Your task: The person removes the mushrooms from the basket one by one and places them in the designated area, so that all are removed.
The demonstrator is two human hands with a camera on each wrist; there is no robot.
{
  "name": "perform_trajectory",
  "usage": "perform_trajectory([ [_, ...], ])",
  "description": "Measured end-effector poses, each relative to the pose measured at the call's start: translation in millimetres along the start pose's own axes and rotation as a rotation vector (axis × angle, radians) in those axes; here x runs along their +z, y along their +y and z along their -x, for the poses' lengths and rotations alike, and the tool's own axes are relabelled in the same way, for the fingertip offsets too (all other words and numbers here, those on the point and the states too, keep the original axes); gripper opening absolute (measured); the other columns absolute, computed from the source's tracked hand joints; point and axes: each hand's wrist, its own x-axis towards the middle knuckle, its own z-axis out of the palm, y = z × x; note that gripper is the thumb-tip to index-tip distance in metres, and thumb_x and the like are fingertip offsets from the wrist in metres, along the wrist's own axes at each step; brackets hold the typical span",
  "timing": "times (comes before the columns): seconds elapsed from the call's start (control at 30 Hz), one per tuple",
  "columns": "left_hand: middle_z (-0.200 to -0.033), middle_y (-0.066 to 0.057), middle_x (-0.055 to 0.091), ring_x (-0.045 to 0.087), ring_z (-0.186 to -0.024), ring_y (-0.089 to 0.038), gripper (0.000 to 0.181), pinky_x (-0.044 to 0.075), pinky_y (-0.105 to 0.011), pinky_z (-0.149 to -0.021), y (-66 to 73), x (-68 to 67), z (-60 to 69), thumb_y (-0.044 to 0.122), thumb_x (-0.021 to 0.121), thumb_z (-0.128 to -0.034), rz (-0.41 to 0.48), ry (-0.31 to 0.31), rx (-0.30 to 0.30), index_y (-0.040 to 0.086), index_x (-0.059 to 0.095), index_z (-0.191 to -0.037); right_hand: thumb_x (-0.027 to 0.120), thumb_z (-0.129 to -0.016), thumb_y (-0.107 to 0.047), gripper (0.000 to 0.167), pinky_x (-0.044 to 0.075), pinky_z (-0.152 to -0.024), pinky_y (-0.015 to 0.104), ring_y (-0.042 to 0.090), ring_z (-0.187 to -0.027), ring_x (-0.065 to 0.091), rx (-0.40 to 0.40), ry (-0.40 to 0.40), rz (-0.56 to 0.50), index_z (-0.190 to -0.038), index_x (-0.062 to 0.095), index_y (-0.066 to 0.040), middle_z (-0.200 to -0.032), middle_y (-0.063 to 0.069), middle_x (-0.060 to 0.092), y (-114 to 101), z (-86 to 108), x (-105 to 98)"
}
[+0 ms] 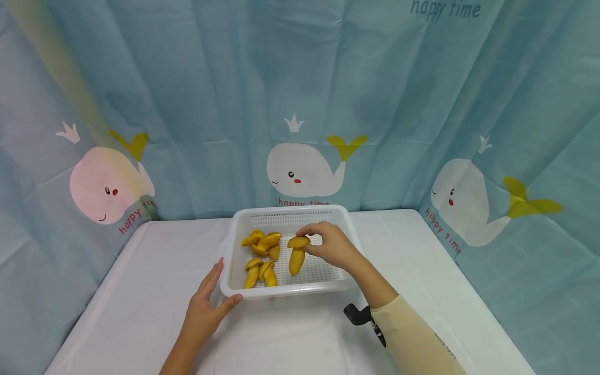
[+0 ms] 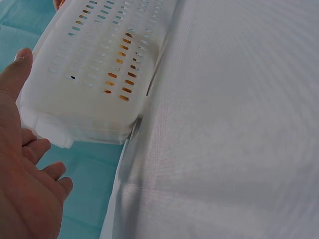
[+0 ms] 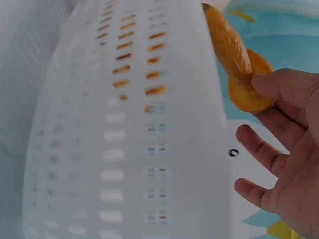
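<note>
A yellow-brown mushroom (image 1: 297, 255) with a domed cap is pinched at its cap between the thumb and fingers of my right hand (image 1: 332, 246), over the white perforated basket (image 1: 300, 290). The right wrist view shows the same mushroom (image 3: 244, 74), stem and cap underside visible, with the other fingers spread. Several more mushrooms (image 1: 253, 271) lie in the left half of the basket. My left hand (image 1: 204, 307) is at the basket's front left corner, thumb at the front rim and fingers straight along the left side. Up close, the left hand (image 2: 27, 174) stands beside the basket wall (image 2: 89, 99).
The basket stands on a white-covered table (image 1: 140, 291), near its back edge. Behind and on both sides hangs a blue curtain (image 1: 211, 104) with whale prints. A black strap piece (image 1: 357, 314) sits by the right sleeve (image 1: 412, 333).
</note>
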Motion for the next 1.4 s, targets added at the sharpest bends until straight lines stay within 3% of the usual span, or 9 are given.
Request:
perform_trajectory([
  [0.23, -0.170, -0.002, 0.022, 0.022, -0.156, -0.038, 0.098, 0.027, -0.072, -0.116, 0.9, -0.3, 0.6, 0.047, 0.083, -0.0845, -0.007, 0.007, -0.012, 0.043, 0.021, -0.161, 0.076, -0.093, -0.015, 0.030, 0.050, -0.107, 0.049, 0.026, -0.122, 0.059, 0.037, 0.044, 0.007, -0.121, 0.074, -0.023, -0.121, -0.008, 0.070, 7, 11.8, -29],
  [0.47, -0.170, -0.001, 0.023, 0.024, -0.155, -0.039, 0.097, 0.029, -0.070, -0.116, -3.9, 4.2, -0.3, 0.044, 0.083, -0.0855, -0.007, 0.019, 0.016, 0.036, 0.024, -0.163, 0.076, -0.093, -0.015, 0.030, 0.047, -0.106, 0.053, 0.025, -0.122, 0.059, 0.034, 0.079, -0.001, -0.122, 0.074, -0.025, -0.120, -0.006, 0.071, 22, 23.1, -59],
  [0.8, -0.169, 0.000, 0.025, 0.025, -0.155, -0.038, 0.097, 0.030, -0.071, -0.115, -3.5, 5.0, -0.1, 0.044, 0.084, -0.0848, -0.003, 0.032, 0.036, 0.040, 0.025, -0.162, 0.074, -0.096, -0.022, 0.031, 0.039, -0.114, 0.061, 0.028, -0.134, 0.052, 0.092, 0.081, -0.039, -0.127, 0.071, -0.028, -0.129, -0.002, 0.067, 51, 30.6, -92],
  [0.9, -0.169, -0.001, 0.025, 0.025, -0.155, -0.038, 0.096, 0.030, -0.071, -0.115, -3.6, 4.6, -0.2, 0.044, 0.083, -0.0850, -0.005, 0.031, 0.036, 0.041, 0.024, -0.161, 0.073, -0.097, -0.025, 0.031, 0.033, -0.118, 0.064, 0.029, -0.140, 0.048, 0.107, 0.080, -0.073, -0.127, 0.070, -0.028, -0.131, -0.002, 0.067, 61, 31.6, -100],
  [1.13, -0.169, -0.002, 0.026, 0.026, -0.154, -0.039, 0.097, 0.030, -0.071, -0.114, -4.4, 3.3, -0.1, 0.042, 0.084, -0.0850, -0.004, 0.038, 0.053, 0.027, 0.029, -0.163, 0.073, -0.097, -0.030, 0.032, 0.022, -0.120, 0.068, 0.031, -0.148, 0.037, 0.141, 0.088, -0.146, -0.129, 0.070, -0.028, -0.136, -0.001, 0.065, 92, 31.6, -111],
  [1.4, -0.169, -0.002, 0.027, 0.026, -0.154, -0.039, 0.096, 0.030, -0.070, -0.115, -4.4, 2.2, 0.1, 0.041, 0.084, -0.0850, -0.002, 0.040, 0.066, 0.030, 0.028, -0.163, 0.071, -0.099, -0.029, 0.034, 0.025, -0.119, 0.069, 0.037, -0.147, 0.035, 0.164, 0.094, -0.129, -0.132, 0.069, -0.026, -0.144, 0.003, 0.061, 127, 33.9, -120],
])
